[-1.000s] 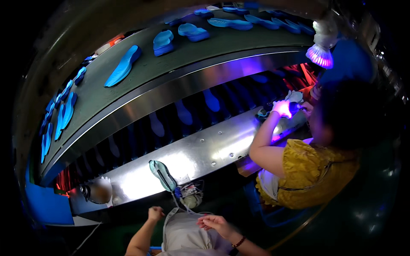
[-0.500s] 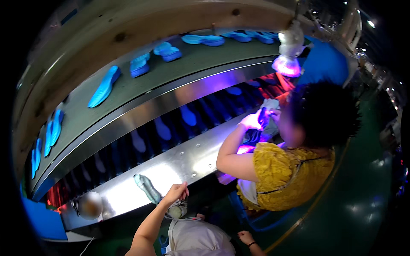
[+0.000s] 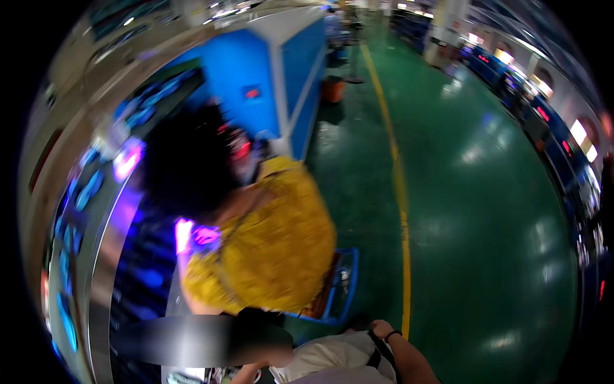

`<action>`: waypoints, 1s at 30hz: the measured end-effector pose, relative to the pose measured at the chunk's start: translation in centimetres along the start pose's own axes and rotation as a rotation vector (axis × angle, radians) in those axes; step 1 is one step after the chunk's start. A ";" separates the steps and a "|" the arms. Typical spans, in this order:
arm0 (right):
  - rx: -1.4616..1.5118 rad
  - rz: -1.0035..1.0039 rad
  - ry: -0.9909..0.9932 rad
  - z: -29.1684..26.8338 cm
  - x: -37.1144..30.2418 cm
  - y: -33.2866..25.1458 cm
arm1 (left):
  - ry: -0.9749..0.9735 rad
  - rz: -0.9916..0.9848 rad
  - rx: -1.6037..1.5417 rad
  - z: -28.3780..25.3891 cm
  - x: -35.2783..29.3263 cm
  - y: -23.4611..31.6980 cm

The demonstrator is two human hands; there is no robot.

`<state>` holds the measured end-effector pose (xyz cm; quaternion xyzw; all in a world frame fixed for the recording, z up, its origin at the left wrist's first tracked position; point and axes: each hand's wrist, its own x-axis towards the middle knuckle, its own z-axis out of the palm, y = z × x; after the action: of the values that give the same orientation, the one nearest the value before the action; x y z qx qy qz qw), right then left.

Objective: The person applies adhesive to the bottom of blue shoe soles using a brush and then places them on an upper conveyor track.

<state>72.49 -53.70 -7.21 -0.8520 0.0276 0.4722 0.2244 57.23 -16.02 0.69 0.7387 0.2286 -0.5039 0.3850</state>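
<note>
My right hand (image 3: 383, 329), with a dark band at its wrist, rests beside the pale cloth (image 3: 332, 353) over my lap. Its fingers are curled in, next to a dark strap-like strip; whether they hold anything is hidden. Of my left arm (image 3: 248, 372) only a short piece shows at the lower edge. A blurred grey and black oval shape (image 3: 185, 340) lies across the view above it, and the left fingers cannot be made out. Beside that arm, at the bottom edge, is a small greenish thing (image 3: 182, 378), too cut off to name.
A co-worker in a yellow top (image 3: 278, 237) sits close ahead on a blue-framed seat (image 3: 348, 288). Blue shoe soles (image 3: 66, 320) lie along the conveyor at left. A blue machine housing (image 3: 240, 83) stands beyond. The green floor (image 3: 473, 256) has a yellow line (image 3: 398, 173).
My view has swung right, so the conveyor and co-worker now sit further left. My left hand, earlier near a shoe upper on the metal ledge, is now mostly out of sight.
</note>
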 end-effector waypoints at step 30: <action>0.839 0.907 0.608 9.0 -5.3 40.4 | -0.373 0.553 0.566 24.0 29.8 75.4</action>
<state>51.92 -87.19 -21.33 -0.6921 0.6235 0.2089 0.2977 109.84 -81.88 -5.98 0.7447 -0.1982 -0.5495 0.3227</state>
